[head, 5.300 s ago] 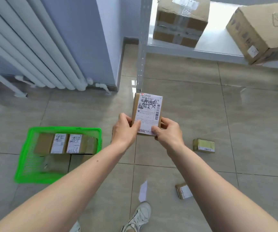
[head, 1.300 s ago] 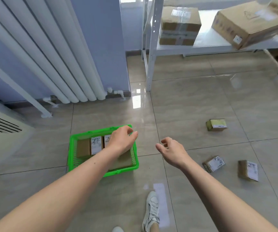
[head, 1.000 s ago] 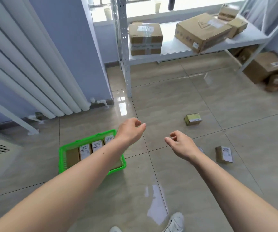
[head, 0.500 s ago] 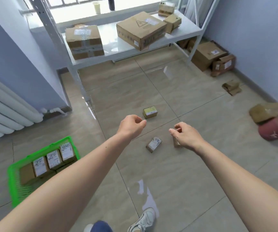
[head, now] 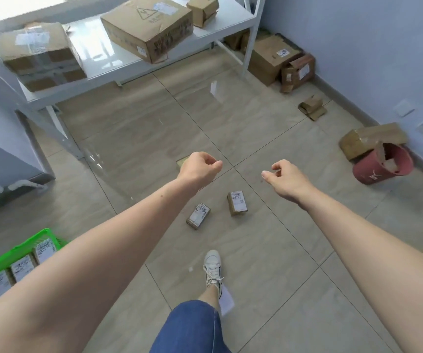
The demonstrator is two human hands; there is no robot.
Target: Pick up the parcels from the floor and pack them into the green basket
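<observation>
Both our left hand (head: 200,169) and right hand (head: 285,178) hang loosely curled, holding nothing. Two small brown labelled cardboard parcels (head: 198,216) (head: 237,203) lie on the tiled floor (head: 269,250) ahead; the green plastic basket (head: 30,242) sits well apart, lower left. We should crouch and grip one parcel by its long sides.
</observation>
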